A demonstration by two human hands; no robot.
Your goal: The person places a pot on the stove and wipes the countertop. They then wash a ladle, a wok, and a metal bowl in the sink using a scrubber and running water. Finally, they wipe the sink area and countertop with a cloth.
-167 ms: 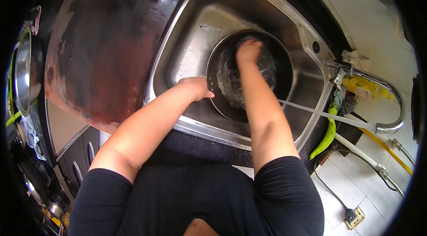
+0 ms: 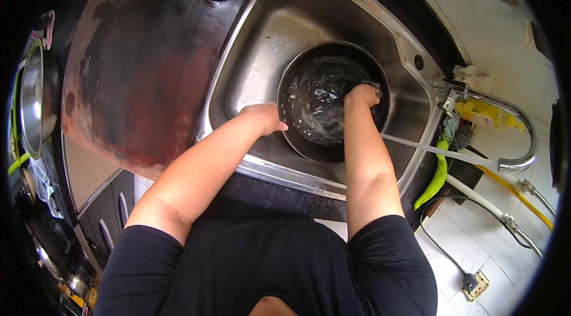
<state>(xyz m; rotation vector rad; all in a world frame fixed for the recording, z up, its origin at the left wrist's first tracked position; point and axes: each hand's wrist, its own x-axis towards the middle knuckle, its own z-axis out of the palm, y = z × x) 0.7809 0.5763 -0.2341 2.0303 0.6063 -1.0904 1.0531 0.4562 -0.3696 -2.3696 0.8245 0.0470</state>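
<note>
- Black inside and round, the pan (image 2: 327, 152) sits in the steel sink (image 2: 250, 69), toward the side nearer the tap (image 2: 529, 146), with its open side up.
- Water (image 2: 324, 102) lies in the pan, rippled and catching bright glints, with pale streaks along the left side.
- My left hand (image 2: 264, 118) is clamped on the left rim of the pan, the thumb low on the rim and the other fingers partly hidden from me.
- My right hand (image 2: 363, 97) is inside the pan by its right wall, fingers curled around a crumpled grey scrubber (image 2: 372, 85) that pokes out past them.
- My two hands are apart, with the water between them.
- From the curved metal tap, a stream slants left over the sink to my right forearm, which hides where it ends.
- To my left, a dark, reddish, worn surface (image 2: 143, 66) stretches beside the sink.
- On my right, below the tap, there is a long green vegetable (image 2: 438, 182), with a dark mesh pad (image 2: 463, 137) near its upper end.
- Behind the tap's base lies a pale cloth (image 2: 473, 78), and a yellow packet (image 2: 485, 115) shows beneath the tap's curve.
- Lower right, a black plug (image 2: 470, 282) meets a socket (image 2: 482, 288) on the white tiles.
</note>
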